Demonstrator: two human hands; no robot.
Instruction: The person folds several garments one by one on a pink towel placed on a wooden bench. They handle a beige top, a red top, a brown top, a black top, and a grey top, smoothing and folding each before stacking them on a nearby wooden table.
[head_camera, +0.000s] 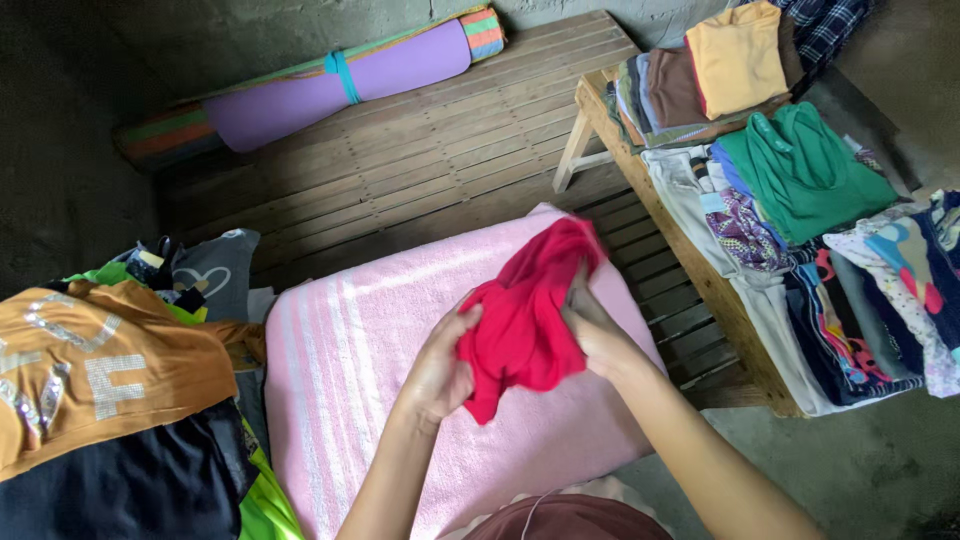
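Both hands grip a crumpled red cloth garment (527, 310) above a pink striped towel (350, 350): the left hand (440, 370) clutches its near left edge, the right hand (592, 330) pinches its right side. Folded clothes cover the wooden bench (690, 260) at right.

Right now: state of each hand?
Left hand: closed, gripping the red garment.
Right hand: closed, gripping the same red garment.

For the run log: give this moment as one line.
left hand: holds red garment | right hand: holds same garment | under: pink towel | left: unfolded heap | right: folded stacks on bench
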